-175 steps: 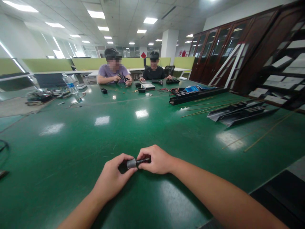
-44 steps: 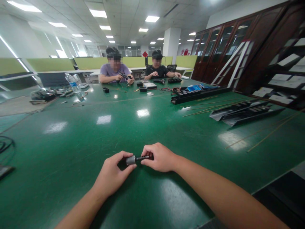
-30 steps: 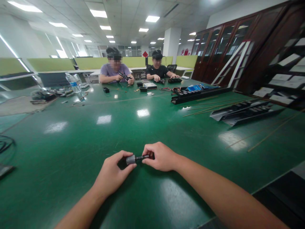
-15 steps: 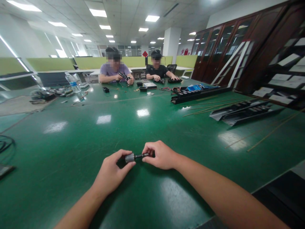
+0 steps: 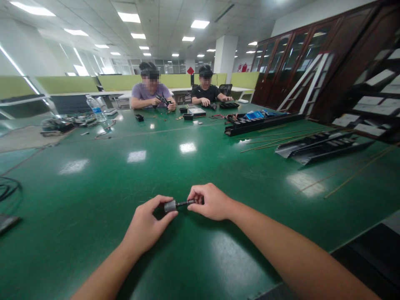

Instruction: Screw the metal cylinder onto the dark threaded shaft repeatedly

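Over the near part of the green table (image 5: pixel 150 171), a small grey metal cylinder (image 5: pixel 170 206) lies between the thumb and fingers of my left hand (image 5: pixel 146 225). A thin dark shaft (image 5: pixel 181 204) sticks out of the cylinder toward the right. At the shaft's far end, my right hand (image 5: pixel 211 203) pinches it between thumb and forefinger, its other fingers curled in. The two parts are in line, and I cannot tell whether they are one piece. My fingertips cover part of the shaft's end.
Across the table sit two people, one in a purple shirt (image 5: pixel 136 92) and one in a black shirt (image 5: pixel 214 95), handling dark parts. Black metal channels (image 5: pixel 321 148) and thin rods (image 5: pixel 265 146) lie on the right. A water bottle (image 5: pixel 97 110) stands left; a cable (image 5: pixel 9 189) lies near-left.
My right fingers have shifted slightly on the shaft's end. My left hand keeps its hold on the cylinder.
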`<state>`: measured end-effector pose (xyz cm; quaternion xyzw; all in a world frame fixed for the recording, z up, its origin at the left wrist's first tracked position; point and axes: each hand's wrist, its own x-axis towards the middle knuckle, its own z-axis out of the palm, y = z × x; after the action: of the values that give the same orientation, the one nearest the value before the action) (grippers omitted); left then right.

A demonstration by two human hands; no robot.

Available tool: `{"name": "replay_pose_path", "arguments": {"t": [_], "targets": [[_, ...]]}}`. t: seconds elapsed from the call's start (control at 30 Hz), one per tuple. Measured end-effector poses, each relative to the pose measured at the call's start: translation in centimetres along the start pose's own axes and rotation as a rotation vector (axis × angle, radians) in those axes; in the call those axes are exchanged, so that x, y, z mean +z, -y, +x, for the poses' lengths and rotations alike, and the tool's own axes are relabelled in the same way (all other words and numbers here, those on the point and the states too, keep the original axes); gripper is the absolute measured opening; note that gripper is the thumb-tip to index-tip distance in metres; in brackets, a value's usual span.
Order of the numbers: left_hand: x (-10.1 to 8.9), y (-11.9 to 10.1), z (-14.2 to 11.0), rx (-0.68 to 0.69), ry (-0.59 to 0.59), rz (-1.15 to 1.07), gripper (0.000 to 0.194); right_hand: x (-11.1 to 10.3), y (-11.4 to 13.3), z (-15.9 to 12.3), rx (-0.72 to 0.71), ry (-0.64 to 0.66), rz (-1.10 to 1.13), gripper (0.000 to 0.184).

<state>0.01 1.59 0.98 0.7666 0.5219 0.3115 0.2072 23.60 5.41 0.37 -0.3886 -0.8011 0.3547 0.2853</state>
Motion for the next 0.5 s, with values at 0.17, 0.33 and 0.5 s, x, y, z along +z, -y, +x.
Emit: {"name": "replay_pose_path", "arguments": {"t": [0.17, 0.33, 0.5], "targets": [[0.05, 0.24, 0.10, -0.007, -0.006, 0.002, 0.025, -0.06, -0.08, -0.01, 0.008, 0.002, 0.001, 0.013], [-0.01, 0.26, 0.12, -0.003, -0.010, 0.005, 0.025, -0.20, 0.03, -0.09, -0.021, -0.005, -0.019, 0.012], [-0.03, 0.31, 0.08, -0.010, -0.001, 0.011, 0.025, -0.32, 0.02, -0.08, -0.035, 0.003, -0.039, 0.011]]}}
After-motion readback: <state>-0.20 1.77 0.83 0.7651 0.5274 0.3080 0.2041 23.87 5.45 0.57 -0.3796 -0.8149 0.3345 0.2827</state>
